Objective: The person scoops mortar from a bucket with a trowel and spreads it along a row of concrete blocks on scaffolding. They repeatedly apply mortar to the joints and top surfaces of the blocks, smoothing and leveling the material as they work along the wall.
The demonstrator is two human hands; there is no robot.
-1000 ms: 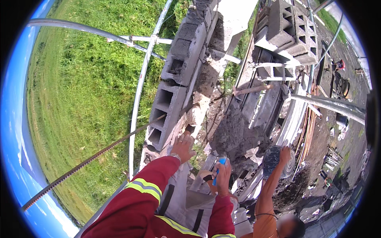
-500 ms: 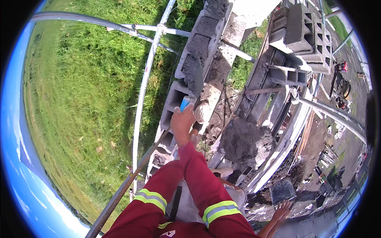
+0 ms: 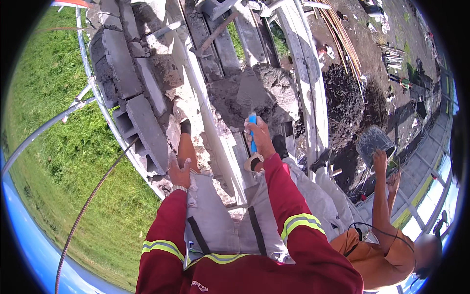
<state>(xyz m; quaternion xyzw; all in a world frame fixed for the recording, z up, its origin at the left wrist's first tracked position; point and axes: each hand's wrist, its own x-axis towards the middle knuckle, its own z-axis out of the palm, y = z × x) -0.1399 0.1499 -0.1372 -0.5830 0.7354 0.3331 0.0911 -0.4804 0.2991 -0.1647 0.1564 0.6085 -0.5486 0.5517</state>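
My right hand point(image 3: 260, 137) grips the blue handle of a trowel point(image 3: 252, 95), whose pointed blade lies on a heap of wet grey mortar point(image 3: 281, 85) on the planks. My left hand point(image 3: 178, 170), with a metal-banded watch at the wrist, has its fingers apart beside a row of grey hollow concrete blocks point(image 3: 144, 125) at the left. Below them show my legs point(image 3: 186, 147) and shoes, partly hidden by my arms and trousers.
Scaffold pipes point(image 3: 63, 117) and an upright rebar point(image 3: 88, 201) stand at the left above grass. A co-worker point(image 3: 369, 262) in orange at lower right lifts a dark bucket point(image 3: 373, 144). A wooden-handled tool point(image 3: 218, 34) lies on the planks; long thin rods point(image 3: 342, 44) lie on the dirt.
The trowel in my right hand has moved from over the blocks rightward onto the mortar heap. My left hand has separated from it. The view has turned, and the co-worker's bucket is raised again.
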